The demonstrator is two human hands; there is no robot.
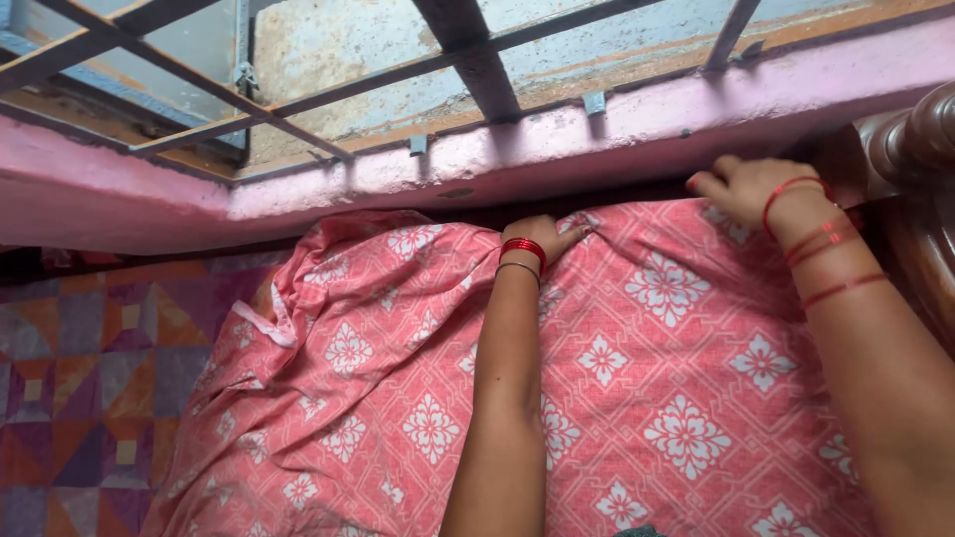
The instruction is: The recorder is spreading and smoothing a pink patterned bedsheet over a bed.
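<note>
Hands at the far edge of the bed: left hand [545,239] pinches a fold of the pink flowered sheet [597,378], right hand [741,189] curls closed on its hem near the carved wooden bedpost [910,149]. Soft, light cloth by the look, best gripped along that hem. Patchwork mattress [80,378] bare at left. No containers.

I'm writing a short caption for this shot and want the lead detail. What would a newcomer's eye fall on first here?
First, the pink sheet with white flower patterns, spread across the middle and rumpled at its left side. Both hands press into its far edge below the pink window ledge: the left hand at centre with red bangles, the right hand near the dark wooden bedpost. A patchwork cover shows at lower left.
</note>
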